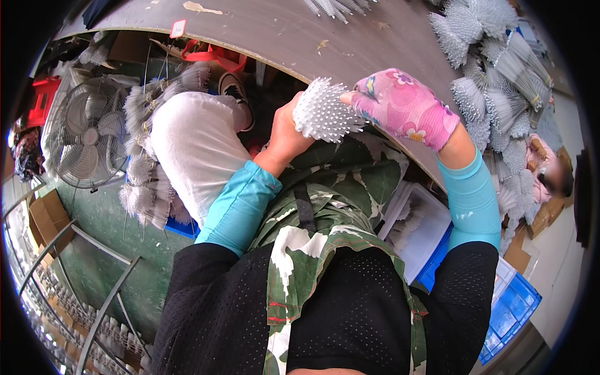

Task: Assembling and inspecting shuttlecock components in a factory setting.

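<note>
Left hand [289, 128], bare: raised, grip clamped on 1 white-tipped bristle bundle [328, 112], by near edge of worktop [262, 25]. Right hand [387, 103], in pink floral glove [419, 115]: bent inward, fingers curled, thumb at bundle's side; pinch or mere touch, cannot tell. Translucent bin [431, 234]: pale bristles [406, 229] inside. Blue crate [515, 309]: contents unclear.

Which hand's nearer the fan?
Left. The left hand grips the bristly bundle, right of the fan; the gloved right hand is farther right, at the bundle's far side.
</note>
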`<state>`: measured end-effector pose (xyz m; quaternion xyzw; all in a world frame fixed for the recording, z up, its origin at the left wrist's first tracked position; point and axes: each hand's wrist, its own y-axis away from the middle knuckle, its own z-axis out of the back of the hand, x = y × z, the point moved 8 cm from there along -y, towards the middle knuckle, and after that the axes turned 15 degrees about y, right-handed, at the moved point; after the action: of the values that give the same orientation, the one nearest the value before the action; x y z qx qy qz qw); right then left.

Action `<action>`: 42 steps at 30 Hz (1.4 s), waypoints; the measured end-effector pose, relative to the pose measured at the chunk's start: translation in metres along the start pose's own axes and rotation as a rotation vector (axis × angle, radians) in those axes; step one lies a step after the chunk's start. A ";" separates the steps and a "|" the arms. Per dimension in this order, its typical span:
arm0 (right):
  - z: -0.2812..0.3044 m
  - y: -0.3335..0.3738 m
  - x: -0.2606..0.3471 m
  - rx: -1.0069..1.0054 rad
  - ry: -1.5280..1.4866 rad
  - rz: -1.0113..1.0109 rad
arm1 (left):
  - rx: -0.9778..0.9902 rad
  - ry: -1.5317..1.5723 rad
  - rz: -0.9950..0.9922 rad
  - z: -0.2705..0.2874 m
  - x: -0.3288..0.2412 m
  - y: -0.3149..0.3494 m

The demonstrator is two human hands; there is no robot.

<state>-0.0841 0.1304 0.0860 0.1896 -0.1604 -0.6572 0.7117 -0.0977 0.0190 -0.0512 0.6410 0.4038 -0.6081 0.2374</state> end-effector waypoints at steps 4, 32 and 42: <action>0.009 0.000 0.007 -0.091 0.013 0.121 | 0.003 0.020 0.026 0.001 -0.005 -0.004; -0.033 0.074 0.003 -0.319 -0.929 -0.062 | 0.441 0.576 0.465 -0.040 -0.051 0.046; -0.082 0.132 0.034 -0.483 -1.152 -0.161 | 0.601 0.983 0.981 -0.063 -0.063 0.106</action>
<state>0.0736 0.1095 0.0765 -0.3495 -0.3502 -0.7229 0.4823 0.0283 -0.0048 -0.0006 0.9817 -0.0518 -0.1608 0.0884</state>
